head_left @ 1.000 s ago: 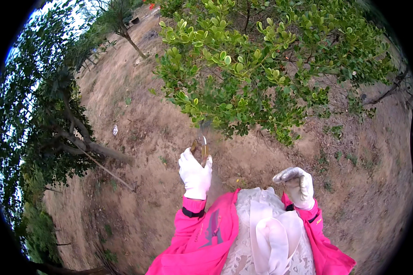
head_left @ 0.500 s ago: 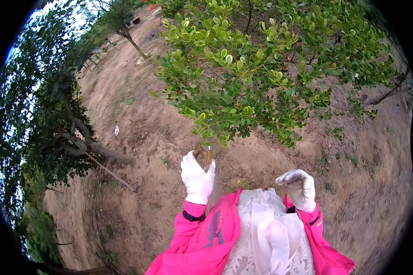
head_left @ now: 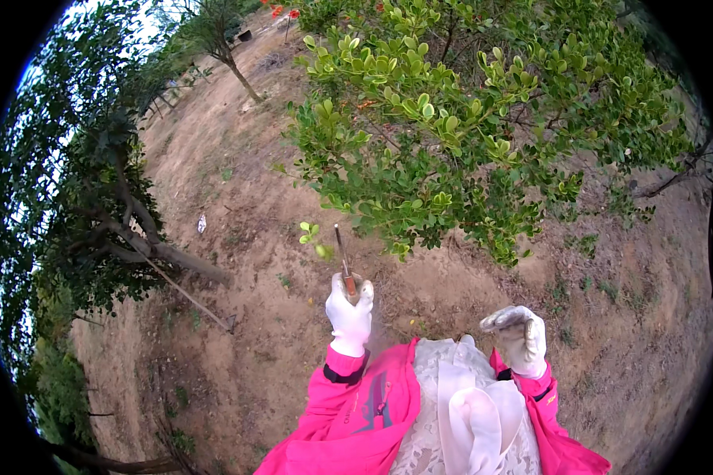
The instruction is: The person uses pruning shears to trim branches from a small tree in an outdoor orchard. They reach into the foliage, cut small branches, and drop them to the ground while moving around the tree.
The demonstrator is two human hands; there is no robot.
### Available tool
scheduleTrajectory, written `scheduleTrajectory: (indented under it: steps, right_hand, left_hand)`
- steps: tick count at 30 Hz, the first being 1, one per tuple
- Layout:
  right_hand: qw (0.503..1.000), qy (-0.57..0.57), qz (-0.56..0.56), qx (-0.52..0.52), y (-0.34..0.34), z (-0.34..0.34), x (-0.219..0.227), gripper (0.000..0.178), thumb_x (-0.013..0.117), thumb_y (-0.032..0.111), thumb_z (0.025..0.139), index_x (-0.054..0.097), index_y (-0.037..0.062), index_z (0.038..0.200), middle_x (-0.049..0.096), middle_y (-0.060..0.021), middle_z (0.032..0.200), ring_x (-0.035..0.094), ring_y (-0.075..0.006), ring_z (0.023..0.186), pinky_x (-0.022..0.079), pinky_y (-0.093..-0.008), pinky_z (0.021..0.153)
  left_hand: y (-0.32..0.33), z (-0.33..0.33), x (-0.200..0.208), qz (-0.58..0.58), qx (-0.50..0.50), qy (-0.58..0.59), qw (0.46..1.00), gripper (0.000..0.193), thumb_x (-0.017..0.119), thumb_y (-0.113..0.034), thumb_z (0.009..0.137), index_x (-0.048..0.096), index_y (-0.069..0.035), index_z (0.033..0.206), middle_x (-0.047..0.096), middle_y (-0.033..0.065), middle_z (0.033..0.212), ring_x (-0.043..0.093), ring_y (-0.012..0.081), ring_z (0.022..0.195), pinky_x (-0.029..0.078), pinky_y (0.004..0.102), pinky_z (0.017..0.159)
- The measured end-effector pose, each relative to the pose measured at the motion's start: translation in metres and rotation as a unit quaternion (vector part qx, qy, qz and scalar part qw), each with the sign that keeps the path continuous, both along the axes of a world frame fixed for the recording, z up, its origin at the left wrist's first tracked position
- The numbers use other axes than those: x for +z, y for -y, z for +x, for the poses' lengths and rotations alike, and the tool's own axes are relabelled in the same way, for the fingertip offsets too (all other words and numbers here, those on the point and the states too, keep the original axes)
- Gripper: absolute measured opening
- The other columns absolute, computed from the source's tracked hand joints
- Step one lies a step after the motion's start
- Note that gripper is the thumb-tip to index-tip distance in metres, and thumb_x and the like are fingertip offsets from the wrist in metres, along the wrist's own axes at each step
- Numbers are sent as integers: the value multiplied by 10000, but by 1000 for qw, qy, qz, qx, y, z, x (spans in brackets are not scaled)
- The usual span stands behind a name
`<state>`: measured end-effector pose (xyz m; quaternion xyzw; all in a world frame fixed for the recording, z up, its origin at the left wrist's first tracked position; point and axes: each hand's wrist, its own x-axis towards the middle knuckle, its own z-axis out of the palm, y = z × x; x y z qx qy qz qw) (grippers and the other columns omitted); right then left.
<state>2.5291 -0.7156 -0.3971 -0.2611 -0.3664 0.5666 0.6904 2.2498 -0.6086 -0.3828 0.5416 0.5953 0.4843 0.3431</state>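
Note:
My left hand [head_left: 349,317], in a white glove, is closed around the brownish-orange handles of a pair of pruning shears [head_left: 343,257]. Their narrow metal blades look closed and point up and away from me, just left of the bush's lower edge. A small sprig of light green leaves [head_left: 310,233] is in the air left of the blades, apart from the bush and blurred below. My right hand [head_left: 521,336], in a white glove with a soiled grey palm side, is held before my body at the right. Its fingers are loosely bent, with nothing visible in them.
A leafy green bush [head_left: 451,142] spreads ahead and to the right, its low branches hanging over bare brown soil [head_left: 253,261]. At the left stands a dark tree [head_left: 127,214] with a long thin pole [head_left: 186,293] beside it. A small white scrap [head_left: 202,224] lies on the ground.
The shears have gone from spread handles to closed. A leafy sprig now hangs free left of the blades. My left hand is slightly lower and further right; the right hand has barely moved.

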Motion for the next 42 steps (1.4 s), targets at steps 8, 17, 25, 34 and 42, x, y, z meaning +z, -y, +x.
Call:
scheduleTrajectory:
  steps: [8, 17, 25, 34, 42]
  right_hand:
    - [1000, 20, -24, 2, -1, -13, 8, 573, 568, 479, 893, 581, -93, 933, 627, -217, 951, 633, -328, 912, 503, -440, 832]
    - [999, 34, -23, -26, 3, -27, 13, 598, 579, 505, 877, 579, -91, 919, 630, -216, 930, 633, -320, 909, 502, -433, 836]
    - [997, 50, -24, -50, 8, -36, 15, 584, 562, 502, 888, 581, -81, 918, 631, -215, 926, 633, -314, 909, 498, -428, 839]
    - [995, 40, -47, -78, 17, -55, 14, 595, 550, 516, 893, 606, -74, 946, 636, -204, 956, 627, -300, 943, 483, -415, 861]
    - [992, 24, -84, -90, 33, -55, 6, 602, 575, 535, 875, 604, -55, 992, 633, -168, 1034, 622, -257, 980, 492, -378, 862]
  left_hand:
    - [-27, -16, 50, -110, -427, 478, 759, 740, 708, -416, 779, 413, 42, 1280, 557, 156, 1060, 565, 333, 1042, 552, 400, 753]
    - [-91, 2, 92, -179, -522, 538, 638, 717, 602, -462, 858, 396, 65, 1297, 542, 235, 1119, 574, 392, 1031, 566, 419, 707]
    - [-123, 2, 106, -169, -541, 533, 629, 738, 554, -498, 880, 384, 80, 1308, 549, 226, 1132, 579, 375, 1045, 565, 414, 725]
    - [-124, -6, 97, -186, -517, 558, 622, 416, 570, -399, 913, 477, -15, 1045, 396, 28, 735, 400, 132, 618, 302, 216, 431]
    - [-73, 13, 81, -175, -717, 391, 550, 745, 742, -369, 750, 433, 65, 1271, 575, 227, 1052, 569, 362, 969, 499, 459, 782]
